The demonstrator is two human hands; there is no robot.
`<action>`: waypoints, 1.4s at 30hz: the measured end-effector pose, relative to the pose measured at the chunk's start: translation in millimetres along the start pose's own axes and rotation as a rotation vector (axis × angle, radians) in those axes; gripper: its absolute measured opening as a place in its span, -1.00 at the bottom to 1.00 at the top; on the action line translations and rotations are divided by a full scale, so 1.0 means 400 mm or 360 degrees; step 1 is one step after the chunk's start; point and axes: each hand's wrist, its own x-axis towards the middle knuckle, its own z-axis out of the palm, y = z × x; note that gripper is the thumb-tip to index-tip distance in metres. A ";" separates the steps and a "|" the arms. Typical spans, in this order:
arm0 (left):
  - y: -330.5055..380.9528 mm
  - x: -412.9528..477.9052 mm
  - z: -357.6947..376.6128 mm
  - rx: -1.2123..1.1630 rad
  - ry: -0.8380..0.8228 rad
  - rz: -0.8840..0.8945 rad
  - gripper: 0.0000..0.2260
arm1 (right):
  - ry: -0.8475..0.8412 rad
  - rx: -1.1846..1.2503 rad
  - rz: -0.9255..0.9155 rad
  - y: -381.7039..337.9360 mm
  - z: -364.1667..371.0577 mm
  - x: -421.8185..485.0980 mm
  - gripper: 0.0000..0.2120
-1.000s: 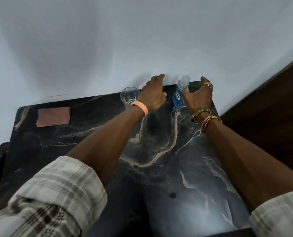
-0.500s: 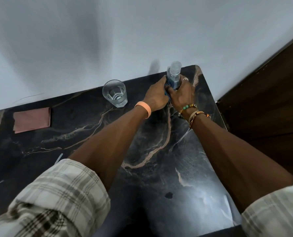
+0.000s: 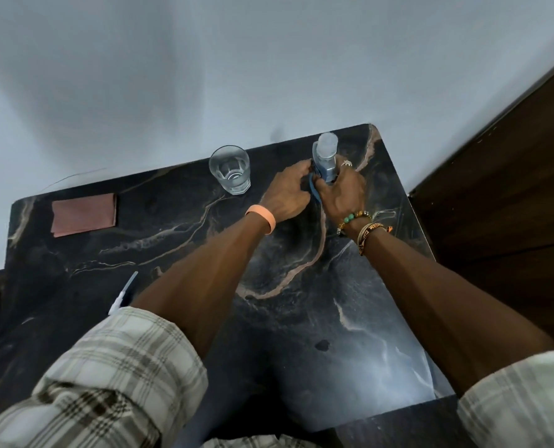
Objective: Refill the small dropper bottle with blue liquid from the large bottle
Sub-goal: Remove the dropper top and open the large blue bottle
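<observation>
A clear bottle of blue liquid with a transparent cap stands upright near the far right corner of the black marble table. My left hand grips its lower left side. My right hand wraps its lower right side. Between the two hands a blue curved piece shows; I cannot tell what it is. A thin white dropper-like tube lies on the table by my left sleeve. No small dropper bottle is visible.
An empty drinking glass stands just left of my left hand. A folded pink cloth lies at the far left. A white wall runs behind the table and dark wood panelling borders the right side.
Both hands were spread open on either side of the bottle a second ago. They have since closed around its lower part and stay there. The view has shifted slightly.
</observation>
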 end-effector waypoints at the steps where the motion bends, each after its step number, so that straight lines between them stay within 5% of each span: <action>1: -0.013 -0.024 -0.001 -0.0053 0.0021 -0.0021 -0.42 | -0.0030 -0.0011 0.0001 -0.007 0.003 -0.024 -0.63; 13: -0.162 -0.297 -0.027 -0.0569 0.0259 -0.0295 -0.55 | -0.0138 0.0197 -0.0050 -0.083 0.102 -0.336 -0.70; 34: -0.178 -0.346 0.010 -0.0404 0.0270 -0.0276 -0.53 | -0.0060 0.0122 0.0060 -0.058 0.123 -0.381 -0.54; 42: -0.135 -0.350 -0.013 -0.0107 0.0684 0.0021 -0.70 | -0.0095 0.0039 0.0034 -0.042 0.094 -0.367 -0.16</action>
